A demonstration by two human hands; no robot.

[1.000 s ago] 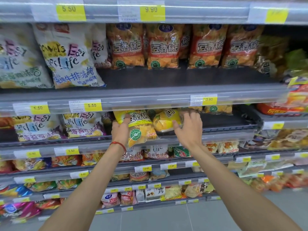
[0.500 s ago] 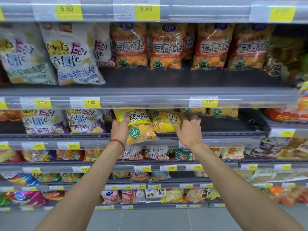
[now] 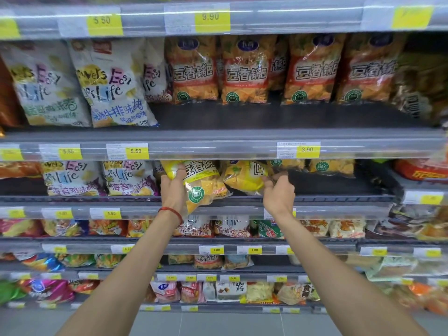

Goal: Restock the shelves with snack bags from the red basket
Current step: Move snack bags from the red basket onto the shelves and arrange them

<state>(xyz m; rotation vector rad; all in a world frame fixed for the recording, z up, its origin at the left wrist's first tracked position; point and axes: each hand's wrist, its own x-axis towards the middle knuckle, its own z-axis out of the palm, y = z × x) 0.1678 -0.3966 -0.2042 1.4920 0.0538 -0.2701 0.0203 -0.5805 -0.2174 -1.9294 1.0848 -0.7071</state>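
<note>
L hand (image 3: 173, 190) grips a yellow snack bag (image 3: 201, 185) by its top-left edge. The bag hangs just right of it, long axis tilted, bottom over the shelf (image 3: 339, 198) lip. R hand (image 3: 278, 192) pinches the 2nd bag (image 3: 244, 178), just to its left. Push goes straight ahead, I'd say.
</note>
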